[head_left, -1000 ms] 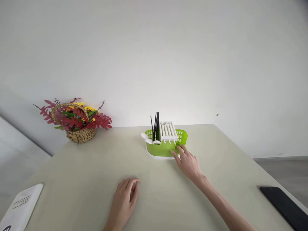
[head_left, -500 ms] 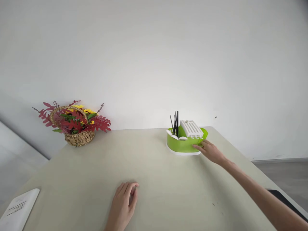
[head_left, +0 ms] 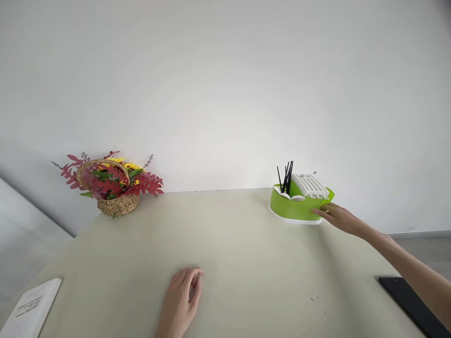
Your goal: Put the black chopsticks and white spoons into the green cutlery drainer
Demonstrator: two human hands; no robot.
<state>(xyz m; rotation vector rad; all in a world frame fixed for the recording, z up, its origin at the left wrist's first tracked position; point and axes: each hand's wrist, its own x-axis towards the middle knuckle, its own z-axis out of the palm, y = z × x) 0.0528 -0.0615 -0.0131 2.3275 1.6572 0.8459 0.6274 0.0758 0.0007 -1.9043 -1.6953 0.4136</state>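
A green cutlery holder with a white base and a slotted white top stands at the back right of the table. Black chopsticks rise from its left side, by white spoon-like pieces at the rim. My right hand grips the holder's right end, thumb along the front and the other fingers partly hidden behind. Lower in the picture, my left hand rests on the tabletop, fingers curled and thumb close to the forefinger, with nothing visible in the loop.
On the back left stands a wicker basket of red leaves and yellow flowers. A white flat item with dark lines lies at the front left. A black flat device is on the right, partly under my forearm. A wall borders the table's back.
The cutlery holder has slid to the right along the table's back, with my right hand on its end. My left hand has stayed in place.
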